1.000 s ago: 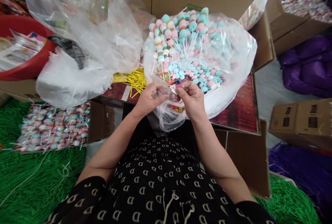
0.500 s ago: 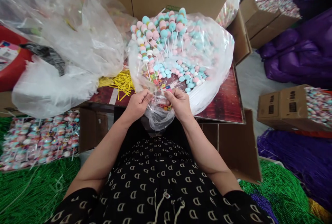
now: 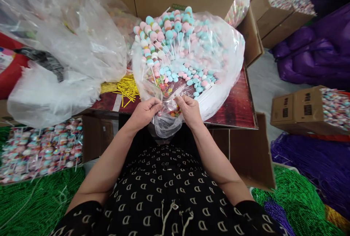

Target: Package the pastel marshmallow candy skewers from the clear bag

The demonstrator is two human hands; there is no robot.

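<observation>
Head view: 2 hands point(image 3: 189, 110) pinch clear plastic wrapper point(image 3: 168, 105), long axis roughly left-right.

Soft, diffuse light; wide-angle stretched edges

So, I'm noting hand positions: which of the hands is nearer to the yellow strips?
Left. The left hand is just below and to the right of the yellow strips in view; the right hand is farther right, beyond the left hand.
</observation>
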